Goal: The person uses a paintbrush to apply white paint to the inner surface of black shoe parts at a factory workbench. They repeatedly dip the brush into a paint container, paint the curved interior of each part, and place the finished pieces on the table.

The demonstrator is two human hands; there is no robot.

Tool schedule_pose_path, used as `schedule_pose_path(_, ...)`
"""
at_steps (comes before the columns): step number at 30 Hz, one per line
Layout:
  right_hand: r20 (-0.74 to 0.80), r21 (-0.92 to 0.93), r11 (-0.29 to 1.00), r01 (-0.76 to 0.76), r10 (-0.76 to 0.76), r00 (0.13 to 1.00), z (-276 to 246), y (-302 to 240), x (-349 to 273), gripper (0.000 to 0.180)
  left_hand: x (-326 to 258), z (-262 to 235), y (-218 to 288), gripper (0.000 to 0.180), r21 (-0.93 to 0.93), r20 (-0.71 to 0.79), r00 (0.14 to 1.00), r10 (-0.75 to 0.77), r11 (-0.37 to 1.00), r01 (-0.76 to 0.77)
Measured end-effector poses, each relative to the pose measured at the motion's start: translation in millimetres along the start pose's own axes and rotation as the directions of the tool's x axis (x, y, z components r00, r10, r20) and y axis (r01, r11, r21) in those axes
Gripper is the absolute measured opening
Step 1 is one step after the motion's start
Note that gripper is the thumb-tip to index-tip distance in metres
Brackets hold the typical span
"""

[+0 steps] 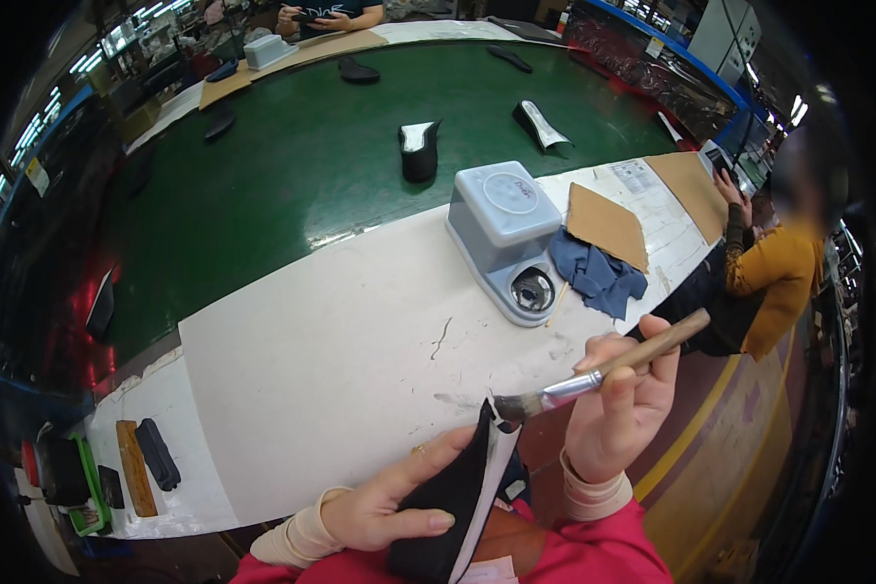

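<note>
My left hand [380, 513] is closed on a black shoe upper [460, 479], its thumb lying over the black side. A white strip runs along the upper's edge, and the lower end goes out of the picture. Between the fingers and thumb of my right hand [615, 425] is a wooden-handled brush [642, 352] with a metal ferrule. Its dark bristles meet the tip of the upper, at the top of the white edge. Beyond the brush stands a light blue plastic dispenser [501, 219] with a box-shaped tank and a round well [532, 289] holding dark, shiny contents.
A pale work sheet [331, 360] with dark smears covers the table. Beside the dispenser lie cardboard [606, 224] and a blue cloth [599, 275]. Several shoe parts, including a black upper [419, 161], rest on the green conveyor [311, 156]. Co-workers sit right [779, 263] and far across.
</note>
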State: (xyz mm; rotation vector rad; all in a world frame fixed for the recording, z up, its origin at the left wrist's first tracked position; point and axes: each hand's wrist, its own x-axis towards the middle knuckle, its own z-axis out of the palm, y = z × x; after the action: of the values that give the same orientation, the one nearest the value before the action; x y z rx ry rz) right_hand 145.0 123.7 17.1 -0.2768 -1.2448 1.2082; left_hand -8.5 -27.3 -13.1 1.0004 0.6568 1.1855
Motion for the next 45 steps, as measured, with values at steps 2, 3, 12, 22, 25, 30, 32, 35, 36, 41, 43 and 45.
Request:
schedule_pose_path(2, 0.017, 0.047, 0.998, -0.032, 0.031, 0.999, 0.0, -1.5, 0.0, 0.049, -0.3, -1.0, -1.8, 0.071, 0.063, 0.016, 0.999, 0.030, 0.998, -0.031)
schedule_pose_path(3, 0.020, 0.070, 0.996, -0.050, 0.048, 0.999, 0.1, -2.1, -0.5, 0.049, -0.3, -1.3, -3.1, 0.071, 0.087, 0.023, 0.999, 0.039, 0.995, -0.041)
schedule_pose_path(12, -0.060, 0.153, 0.977, -0.146, 0.157, 0.986, 2.3, 3.8, -0.6, 0.047, -2.7, -6.1, -11.5, 0.077, 0.215, 0.101, 0.993, 0.061, 0.973, -0.082)
schedule_pose_path(22, -0.053, 0.211, 0.957, -0.199, 0.214, 0.975, 0.5, 6.3, 0.3, 0.049, -1.1, -4.5, -9.7, 0.074, 0.073, 0.123, 0.992, -0.005, 0.997, -0.004)
schedule_pose_path(25, 0.003, 0.217, 0.963, -0.162, 0.165, 0.986, 0.6, 6.3, -1.0, 0.048, -0.9, -6.4, -8.4, 0.076, 0.064, 0.124, 0.992, -0.032, 0.998, 0.024)
schedule_pose_path(30, -0.080, 0.140, 0.981, -0.135, 0.147, 0.986, 1.9, 11.1, 1.8, 0.048, 4.1, -9.5, -9.2, 0.080, 0.116, 0.184, 0.982, 0.033, 0.992, -0.055)
schedule_pose_path(32, -0.094, 0.132, 0.988, -0.077, 0.090, 0.992, -0.9, 7.0, 3.6, 0.048, 2.4, -8.0, -7.6, 0.075, 0.094, 0.134, 0.991, 0.025, 0.995, -0.038)
schedule_pose_path(35, -0.065, 0.036, 0.999, -0.014, 0.017, 0.998, -5.7, -1.9, 3.3, 0.051, 4.8, -8.0, -8.9, 0.074, 0.109, 0.041, 0.997, 0.063, 0.992, -0.067)
schedule_pose_path(36, -0.039, -0.002, 1.000, 0.002, -0.002, 0.999, -6.3, -3.9, 1.8, 0.052, 5.3, -9.3, -9.2, 0.074, 0.207, 0.008, 0.997, 0.074, 0.976, -0.074)
schedule_pose_path(41, 0.125, -0.225, 0.953, 0.202, -0.177, 0.976, -4.9, -2.6, -5.4, 0.052, 11.3, -8.5, -16.5, 0.073, 0.459, -0.011, 0.962, 0.274, 0.856, -0.239)
schedule_pose_path(43, 0.230, -0.279, 0.919, 0.279, -0.218, 0.948, -6.6, -2.7, -3.4, 0.052, 11.7, -6.9, -16.5, 0.072, 0.486, -0.023, 0.958, 0.287, 0.840, -0.241)
schedule_pose_path(45, 0.279, -0.279, 0.910, 0.308, -0.230, 0.932, -6.5, -4.0, -3.1, 0.053, 11.2, -5.5, -14.4, 0.072, 0.505, -0.035, 0.957, 0.287, 0.832, -0.231)
